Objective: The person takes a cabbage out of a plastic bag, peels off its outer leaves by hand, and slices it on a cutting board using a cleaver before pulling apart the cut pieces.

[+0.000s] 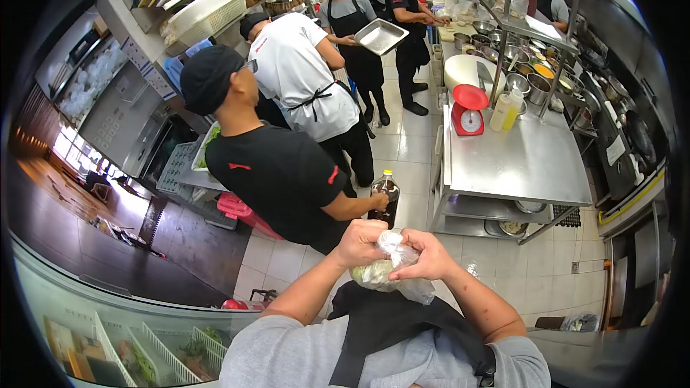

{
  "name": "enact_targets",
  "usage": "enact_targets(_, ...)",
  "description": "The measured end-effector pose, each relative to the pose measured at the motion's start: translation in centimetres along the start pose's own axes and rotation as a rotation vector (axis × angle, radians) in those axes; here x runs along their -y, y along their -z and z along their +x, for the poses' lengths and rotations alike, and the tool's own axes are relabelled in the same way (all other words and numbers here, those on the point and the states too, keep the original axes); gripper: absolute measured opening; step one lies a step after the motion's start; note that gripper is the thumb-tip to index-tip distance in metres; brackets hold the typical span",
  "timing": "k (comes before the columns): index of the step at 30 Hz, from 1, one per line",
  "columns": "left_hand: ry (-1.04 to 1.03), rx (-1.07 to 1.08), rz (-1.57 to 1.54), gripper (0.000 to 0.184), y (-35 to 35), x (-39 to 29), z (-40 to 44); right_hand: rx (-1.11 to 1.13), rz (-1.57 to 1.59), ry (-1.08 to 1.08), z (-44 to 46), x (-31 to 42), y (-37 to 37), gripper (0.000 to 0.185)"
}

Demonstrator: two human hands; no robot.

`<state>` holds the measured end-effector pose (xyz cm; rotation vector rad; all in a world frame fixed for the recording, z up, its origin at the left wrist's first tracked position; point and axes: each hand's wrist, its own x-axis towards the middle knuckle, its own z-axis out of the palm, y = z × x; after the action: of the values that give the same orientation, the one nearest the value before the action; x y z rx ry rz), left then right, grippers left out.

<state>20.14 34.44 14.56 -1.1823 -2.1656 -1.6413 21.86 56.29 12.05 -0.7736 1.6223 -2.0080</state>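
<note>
A clear plastic bag [379, 274] with something pale green inside hangs in front of my chest, its twisted top gathered upward. My left hand [363, 243] is closed on the left side of the bag's neck. On the other side my right hand [425, 255] pinches the plastic, thumb and fingers pressed together. What exactly fills the bag cannot be made out. Just beyond my hands, a co-worker's hand holds a large bottle of dark liquid [387, 194] with a yellow cap.
A co-worker in a black shirt [266, 172] stands close at front left; others work farther back, one with a metal tray [381, 36]. At right, a steel table [514, 154] carries a red scale [469, 111] and squeeze bottles [507, 111]. A glass-fronted fridge [136, 338] sits lower left.
</note>
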Motion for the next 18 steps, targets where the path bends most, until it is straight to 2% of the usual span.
enact_targets(1,0.002,-0.002,-0.002,0.026,-0.3,0.0,0.1,0.000,0.001,-0.004,-0.5,0.2,0.4,0.053)
enact_targets(3,0.025,0.090,-0.057,0.026,-0.7,0.2,0.4,-0.006,-0.404,0.114,-1.4,1.1,1.7,0.049)
enact_targets(4,0.047,0.156,-0.092,0.023,-0.8,0.5,0.3,-0.004,-0.403,0.112,-1.7,1.7,2.3,0.049)
enact_targets(6,0.078,0.199,-0.163,0.021,-1.9,0.0,0.8,0.062,-0.674,0.307,-2.2,3.2,3.6,0.045)
enact_targets(10,0.145,0.338,-0.205,0.019,-3.2,1.2,0.7,0.155,-0.833,0.315,-3.2,4.9,5.5,0.045)
enact_targets(12,0.148,0.384,-0.201,0.020,-4.0,1.9,1.0,0.175,-1.047,0.342,-3.6,6.0,6.5,0.043)
enact_targets(16,0.096,0.375,-0.199,0.021,-6.0,3.0,2.4,0.217,-0.939,0.200,-4.6,5.3,8.9,0.040)
enact_targets(18,0.026,0.331,-0.216,0.018,-7.2,3.0,3.6,0.160,-0.653,0.176,-5.2,3.7,9.7,0.038)
